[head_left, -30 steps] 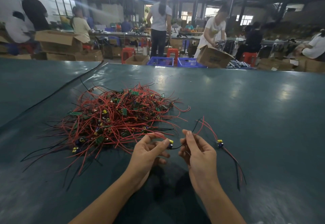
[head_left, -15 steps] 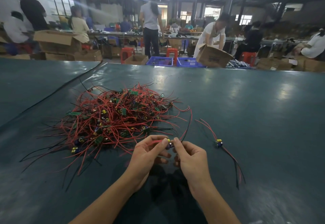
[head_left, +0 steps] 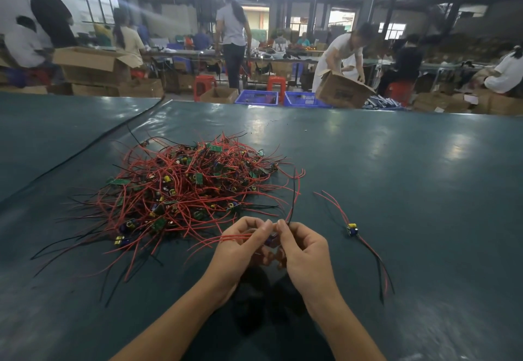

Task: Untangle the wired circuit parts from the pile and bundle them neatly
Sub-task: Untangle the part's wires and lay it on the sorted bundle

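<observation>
Both my hands sit close together, low over the dark green worktop (head_left: 396, 168). My left hand (head_left: 240, 244) has its fingers curled, and it pinches the thin red wires (head_left: 223, 238) of one small circuit part (head_left: 271, 240). Those red wires stick out to the left, past my fingers. My right hand (head_left: 305, 250) is curled too, and its thumb and first finger pinch the same part from the other side. A red wire and a black wire (head_left: 293, 196) go up from my right fingertips. The part looks purple, but my fingers hide most of it. My fingertips are nearly touching.

The big pile (head_left: 184, 188) of tangled parts lies just beyond my left hand. It is full of red and black wires, little green boards and yellow and blue bits. One loose circuit part (head_left: 352, 230) lies alone on the worktop to the right of my right hand, apart from the pile, with its wires spread out both ways.

Far off, people work among cardboard boxes (head_left: 342, 93), two blue crates (head_left: 257, 97) and red stools (head_left: 204, 84).
</observation>
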Demonstrator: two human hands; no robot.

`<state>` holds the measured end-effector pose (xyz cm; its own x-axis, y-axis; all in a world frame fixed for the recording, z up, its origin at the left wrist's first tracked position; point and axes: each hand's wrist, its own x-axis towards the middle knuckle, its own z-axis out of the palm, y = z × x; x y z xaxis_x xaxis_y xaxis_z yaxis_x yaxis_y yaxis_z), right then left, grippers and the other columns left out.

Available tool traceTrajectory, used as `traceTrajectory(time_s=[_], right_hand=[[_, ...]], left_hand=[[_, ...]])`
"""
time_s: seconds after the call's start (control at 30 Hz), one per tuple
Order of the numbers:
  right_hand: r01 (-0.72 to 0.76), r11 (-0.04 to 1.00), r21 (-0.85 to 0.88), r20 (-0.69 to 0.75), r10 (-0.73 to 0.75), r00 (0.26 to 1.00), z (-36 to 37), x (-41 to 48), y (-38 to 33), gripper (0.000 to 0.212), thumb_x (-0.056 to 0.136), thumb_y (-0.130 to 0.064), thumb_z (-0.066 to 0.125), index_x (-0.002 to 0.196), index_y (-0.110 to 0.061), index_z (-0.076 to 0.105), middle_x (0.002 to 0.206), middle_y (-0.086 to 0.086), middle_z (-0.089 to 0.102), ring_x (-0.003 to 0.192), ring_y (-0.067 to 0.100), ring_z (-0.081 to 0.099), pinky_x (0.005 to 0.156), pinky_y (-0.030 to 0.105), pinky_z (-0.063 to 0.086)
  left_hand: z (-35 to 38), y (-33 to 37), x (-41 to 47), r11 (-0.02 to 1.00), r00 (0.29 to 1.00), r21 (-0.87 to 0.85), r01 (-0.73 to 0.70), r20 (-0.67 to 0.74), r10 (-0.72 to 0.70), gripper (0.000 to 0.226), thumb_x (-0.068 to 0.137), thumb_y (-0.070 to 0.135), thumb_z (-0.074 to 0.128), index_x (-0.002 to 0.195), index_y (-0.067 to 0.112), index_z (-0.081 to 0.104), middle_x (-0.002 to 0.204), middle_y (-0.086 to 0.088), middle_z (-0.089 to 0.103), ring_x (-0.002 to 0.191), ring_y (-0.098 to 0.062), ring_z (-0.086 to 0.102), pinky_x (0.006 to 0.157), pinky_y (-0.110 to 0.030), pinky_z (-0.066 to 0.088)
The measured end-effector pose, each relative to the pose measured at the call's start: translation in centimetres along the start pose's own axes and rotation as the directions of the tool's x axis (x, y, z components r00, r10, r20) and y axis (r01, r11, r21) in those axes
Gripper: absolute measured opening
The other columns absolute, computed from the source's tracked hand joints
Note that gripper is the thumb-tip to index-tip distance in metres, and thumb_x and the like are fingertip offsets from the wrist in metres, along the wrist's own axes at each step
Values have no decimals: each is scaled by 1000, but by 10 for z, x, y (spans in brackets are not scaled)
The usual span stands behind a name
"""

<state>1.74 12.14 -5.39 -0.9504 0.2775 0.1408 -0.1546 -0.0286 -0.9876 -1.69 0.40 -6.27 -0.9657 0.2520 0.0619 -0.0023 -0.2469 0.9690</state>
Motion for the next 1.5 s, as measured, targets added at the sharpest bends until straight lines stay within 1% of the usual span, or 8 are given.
traceTrajectory(time_s=[0.13, 0.3, 0.4, 0.53, 0.87, 1.03, 1.3, 1.5], right_hand=[[11, 1000, -15, -6, -12, 1000, -1, 0, 1, 30, 97, -21, 59, 71, -20, 74, 70, 2, 73, 65, 10, 69, 59, 20, 55], [-128, 991, 45, -117, 133, 984, -2, 2, 2, 26, 95, -30, 62, 72, -26, 75, 70, 5, 73, 63, 14, 68, 61, 36, 58], [-188, 979, 73, -154, 198, 968, -3, 3, 3, 26, 89, -30, 70, 68, -16, 73, 63, -1, 70, 54, 10, 63, 48, 27, 52], [-155, 988, 0, -101, 155, 983, -1, -2, 0, 25, 87, -28, 72, 64, -22, 77, 54, -5, 66, 43, -1, 53, 42, 12, 40], [-219, 976, -13, -155, 215, 964, 1, 4, 2, 35, 93, -22, 65, 60, -21, 75, 50, -6, 62, 44, 0, 53, 41, 14, 39], [-252, 958, 135, -248, 279, 928, -4, 15, 3, 30, 90, -21, 69, 61, -13, 73, 45, -7, 44, 39, 6, 37, 36, 18, 32], [-226, 891, 394, -399, 387, 831, -38, 41, 0, 25, 86, -14, 72, 62, -16, 67, 48, -9, 45, 37, 5, 34, 32, 16, 27], [-153, 899, 410, -430, 338, 837, -38, 40, 1, 19, 88, -17, 70, 70, -15, 69, 48, -10, 44, 37, 4, 31, 32, 16, 26]], left_hand=[[0, -2, 0, 995, 1000, 97, 0, -22, 2, 39, 73, 49, 70, 79, 10, 74, 76, -12, 71, 69, -21, 67, 66, -31, 52], [3, -1, -3, 988, 1000, 154, -2, -17, 5, 35, 73, 45, 71, 77, 10, 74, 68, -9, 69, 62, -18, 64, 63, -29, 54], [5, 0, -4, 992, 999, 126, 1, -43, 5, 33, 74, 39, 71, 77, 6, 73, 64, -7, 66, 57, -14, 60, 58, -23, 51], [6, 1, -5, 988, 997, 145, -43, -55, 51, 35, 75, 37, 70, 80, 3, 71, 61, -2, 66, 56, -10, 59, 55, -18, 48], [7, 1, -5, 970, 998, 238, -57, 0, 58, 34, 76, 42, 69, 76, 8, 70, 61, 0, 67, 56, -10, 61, 55, -18, 48], [8, 4, -2, 995, 1000, 92, 25, -14, -23, 25, 74, 38, 70, 67, 13, 70, 63, -5, 65, 54, -12, 56, 53, -20, 46], [7, 8, -2, 990, 991, -43, 133, 3, -133, 22, 75, 31, 69, 62, 13, 71, 59, -5, 58, 47, -9, 50, 49, -17, 44], [5, 7, -2, 988, 991, -76, 136, 19, -135, 23, 74, 32, 69, 62, 12, 70, 59, -6, 56, 48, -10, 51, 49, -17, 46]])
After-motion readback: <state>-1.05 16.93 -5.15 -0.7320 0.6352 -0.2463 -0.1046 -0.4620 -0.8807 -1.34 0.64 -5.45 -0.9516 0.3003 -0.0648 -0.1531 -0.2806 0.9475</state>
